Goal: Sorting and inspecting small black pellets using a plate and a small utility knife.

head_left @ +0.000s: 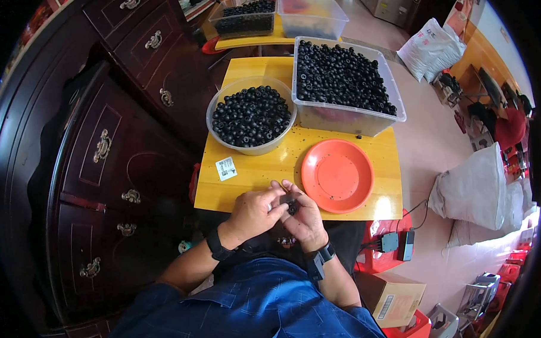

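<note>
Close together at the near edge of the yellow table [270,169] are my two hands. My right hand [307,222] is turned palm up with its fingers curled round a small black ring-shaped part [292,209]. From the left, my left hand [252,212] reaches over with thumb and fingers closed at the same spot; what they pinch is too small to tell. Just right of my hands lies a shallow orange-red plate [337,175] with a few dark specks. Beyond them stands a round clear tub [251,150] full of similar black parts [251,116].
A large clear rectangular bin [352,123], heaped with black parts, stands at the table's far right. A white label [226,169] lies at the left. Dark wooden cabinets [97,151] flank the left side. A red stool [383,242] with electrical adapters and white sacks [471,189] are on the right.
</note>
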`<action>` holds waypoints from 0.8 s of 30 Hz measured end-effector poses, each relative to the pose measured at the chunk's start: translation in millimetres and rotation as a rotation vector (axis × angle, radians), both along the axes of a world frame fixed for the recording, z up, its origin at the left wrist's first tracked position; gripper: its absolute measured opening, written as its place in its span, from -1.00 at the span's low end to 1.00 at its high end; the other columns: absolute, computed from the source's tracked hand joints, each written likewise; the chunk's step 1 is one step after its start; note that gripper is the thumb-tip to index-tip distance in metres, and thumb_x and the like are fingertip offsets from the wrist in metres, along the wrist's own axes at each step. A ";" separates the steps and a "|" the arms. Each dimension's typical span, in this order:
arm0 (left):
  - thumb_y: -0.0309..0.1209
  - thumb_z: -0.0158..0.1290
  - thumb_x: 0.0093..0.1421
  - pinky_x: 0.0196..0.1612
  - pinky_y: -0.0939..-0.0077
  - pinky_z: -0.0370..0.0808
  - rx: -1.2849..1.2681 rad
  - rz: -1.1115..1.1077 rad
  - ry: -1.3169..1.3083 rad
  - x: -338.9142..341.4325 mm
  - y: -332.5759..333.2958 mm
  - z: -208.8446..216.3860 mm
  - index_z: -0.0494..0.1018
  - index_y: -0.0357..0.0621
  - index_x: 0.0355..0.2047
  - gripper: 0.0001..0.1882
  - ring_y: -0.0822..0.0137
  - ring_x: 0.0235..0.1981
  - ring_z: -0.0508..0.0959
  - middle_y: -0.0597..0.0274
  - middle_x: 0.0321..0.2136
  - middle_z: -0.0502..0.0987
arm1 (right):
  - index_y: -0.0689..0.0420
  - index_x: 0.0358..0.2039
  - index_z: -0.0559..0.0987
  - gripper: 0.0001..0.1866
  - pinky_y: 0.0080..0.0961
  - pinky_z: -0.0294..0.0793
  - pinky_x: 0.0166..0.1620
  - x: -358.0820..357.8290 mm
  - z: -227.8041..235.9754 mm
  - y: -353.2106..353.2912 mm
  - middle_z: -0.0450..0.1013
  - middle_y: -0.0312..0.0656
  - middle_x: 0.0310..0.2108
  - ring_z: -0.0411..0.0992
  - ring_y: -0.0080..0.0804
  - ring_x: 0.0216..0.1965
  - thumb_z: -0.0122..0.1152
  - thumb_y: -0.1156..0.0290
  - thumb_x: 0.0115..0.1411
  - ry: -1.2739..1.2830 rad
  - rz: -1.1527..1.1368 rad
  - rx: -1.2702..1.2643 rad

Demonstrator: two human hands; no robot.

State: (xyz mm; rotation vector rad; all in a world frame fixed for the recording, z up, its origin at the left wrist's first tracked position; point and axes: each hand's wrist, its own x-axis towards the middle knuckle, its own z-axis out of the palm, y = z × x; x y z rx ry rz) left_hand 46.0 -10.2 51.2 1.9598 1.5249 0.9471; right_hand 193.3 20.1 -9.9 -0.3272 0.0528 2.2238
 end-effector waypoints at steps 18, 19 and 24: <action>-0.53 0.27 0.08 -0.52 0.54 0.36 -0.069 0.047 -0.269 -10.3 5.6 14.2 0.44 -0.26 -0.51 -0.81 0.55 -0.62 0.35 0.29 -0.67 0.40 | 0.09 -0.03 0.49 -0.76 -0.80 0.29 -0.47 5.0 9.8 -7.6 0.42 -0.41 -0.31 0.30 -0.72 -0.45 0.15 0.28 0.36 -0.165 0.166 0.154; -0.54 0.27 0.08 -0.52 0.54 0.37 -0.055 0.038 -0.260 -11.7 5.5 13.8 0.46 -0.25 -0.47 -0.84 0.53 -0.62 0.38 0.28 -0.66 0.42 | 0.08 -0.04 0.49 -0.77 -0.81 0.28 -0.49 5.0 9.7 -7.1 0.41 -0.41 -0.32 0.31 -0.72 -0.46 0.15 0.28 0.36 -0.190 0.165 0.186; -0.56 0.25 0.07 -0.50 0.50 0.42 0.087 0.052 -0.111 -12.5 4.9 6.7 0.54 -0.19 -0.32 -0.84 0.40 -0.62 0.49 0.25 -0.64 0.48 | 0.06 -0.08 0.49 -0.81 -0.81 0.27 -0.53 1.9 7.5 -8.1 0.42 -0.42 -0.35 0.33 -0.72 -0.48 0.15 0.31 0.36 -0.362 0.105 0.262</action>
